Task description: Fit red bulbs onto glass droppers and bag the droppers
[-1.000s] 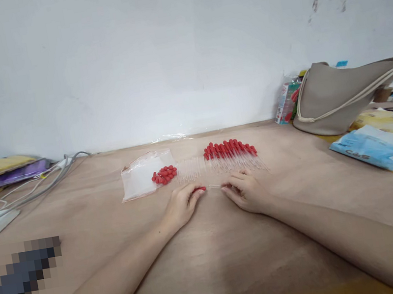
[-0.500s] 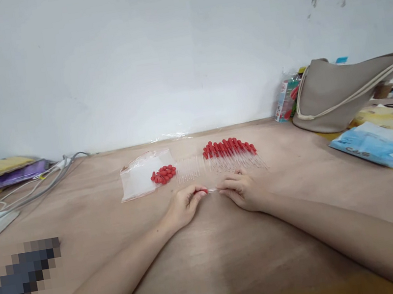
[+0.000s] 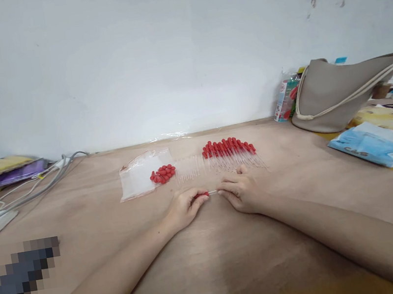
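Note:
My left hand (image 3: 186,207) pinches a red rubber dropper bulb (image 3: 206,193) between thumb and fingers. A thin clear glass dropper tube (image 3: 212,192) runs from the bulb's open end into the fingertips of my right hand (image 3: 240,192), which are closed on it. Bulb and tube lie in one line, low over the table. Beyond my left hand is a loose pile of red rubber bulbs (image 3: 163,174), beside a row of bare clear tubes (image 3: 187,168). Behind my right hand lie several droppers with red bulbs (image 3: 229,147) fitted, side by side.
A clear plastic bag (image 3: 136,179) lies partly under the bulb pile. At the right are a blue tissue pack (image 3: 368,145) and a grey bag (image 3: 336,90). Cables (image 3: 55,176) and yellow and purple packs (image 3: 14,173) occupy the left. The wall (image 3: 168,62) bounds the table's back.
Both hands keep their grip on the bulb and tube, with only a very slight shift of the fingers. Everything else lies as before.

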Demonstrator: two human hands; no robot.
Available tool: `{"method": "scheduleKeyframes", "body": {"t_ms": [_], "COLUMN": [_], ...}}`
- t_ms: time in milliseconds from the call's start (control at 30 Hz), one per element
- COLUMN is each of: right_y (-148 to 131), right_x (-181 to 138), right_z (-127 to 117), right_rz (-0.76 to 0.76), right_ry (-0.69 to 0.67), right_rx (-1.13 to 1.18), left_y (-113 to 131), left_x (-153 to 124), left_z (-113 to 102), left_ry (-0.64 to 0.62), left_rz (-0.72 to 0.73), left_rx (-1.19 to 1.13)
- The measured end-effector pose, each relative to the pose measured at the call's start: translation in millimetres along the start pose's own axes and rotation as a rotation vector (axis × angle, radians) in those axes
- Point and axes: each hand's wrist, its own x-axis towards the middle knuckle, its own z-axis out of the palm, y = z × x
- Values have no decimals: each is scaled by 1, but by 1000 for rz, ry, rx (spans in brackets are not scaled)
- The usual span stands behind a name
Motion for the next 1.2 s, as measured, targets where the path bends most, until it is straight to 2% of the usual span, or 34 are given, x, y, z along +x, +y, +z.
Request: {"method": "scheduleKeyframes", "body": {"t_ms": [233, 433, 633, 700, 767, 867, 933, 1067, 1200], "right_y": [-5, -9, -12, -9, -2, 17, 31, 54, 63], "right_x": [2, 6, 13, 15, 17, 23, 31, 54, 73], "right_z": [3, 3, -5, -8, -11, -15, -16, -8, 10], "right_rz": [3, 18, 100, 191, 348, 625, 767, 887, 931], "right_ry": [-33, -82, -170, -185, -178, -125, -76, 3, -37], "right_rx": [-10, -10, -13, 10, 67, 143, 113, -49, -135], "left_y": [-2, -1, -5, -8, -11, -14, -15, -15, -15], "left_x": [-2, 0, 6, 6, 5, 5, 6, 6, 5], "left_z": [3, 2, 0, -1, -2, -3, -2, -1, -2], "left_ry": [19, 10, 27, 72, 108, 73, 35, 12, 15], "left_rz": [133, 132, 77, 51, 12, -21, -7, 8, 9], "left_rx": [25, 32, 48, 49, 56, 62, 57, 40, 38]}}
